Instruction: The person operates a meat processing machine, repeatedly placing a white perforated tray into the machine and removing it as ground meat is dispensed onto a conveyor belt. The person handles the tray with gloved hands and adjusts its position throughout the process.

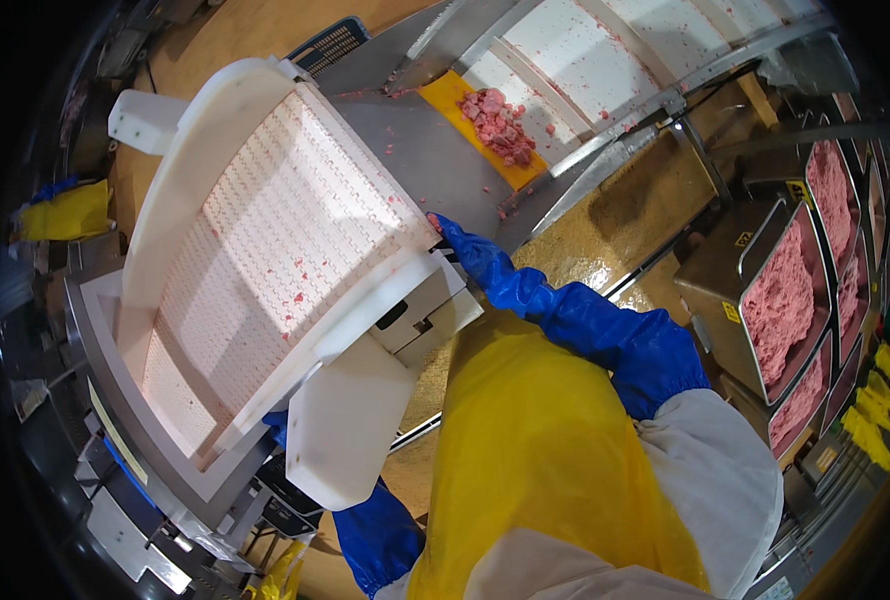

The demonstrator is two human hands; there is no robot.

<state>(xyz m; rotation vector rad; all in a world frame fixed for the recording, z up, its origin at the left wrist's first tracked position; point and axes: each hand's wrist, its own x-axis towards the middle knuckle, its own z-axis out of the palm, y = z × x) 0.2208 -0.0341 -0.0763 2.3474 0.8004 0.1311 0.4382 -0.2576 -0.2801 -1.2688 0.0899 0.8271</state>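
A white modular conveyor belt [275, 220], dotted with small pink meat scraps, slopes between white side guards in front of me. My right hand [449, 234], in blue, reaches to the corner of the belt's discharge end; a bit of pink shows at its tip, and its fingers are not clear. Only a small blue part of my left hand [277, 430] shows behind the white side panel [350, 425]; its fingers are hidden. Beyond the belt end, a clump of pink ground meat [503, 128] lies on a yellow strip [440, 92] at the foot of a flighted conveyor [575, 55].
Steel tubs [710, 258] heaped with pink ground meat [780, 305] stand at the right. Several yellow gloves [875, 408] hang beyond them. A dark crate [330, 45] is on the tan floor at the back. My yellow apron [535, 430] is close to the machine.
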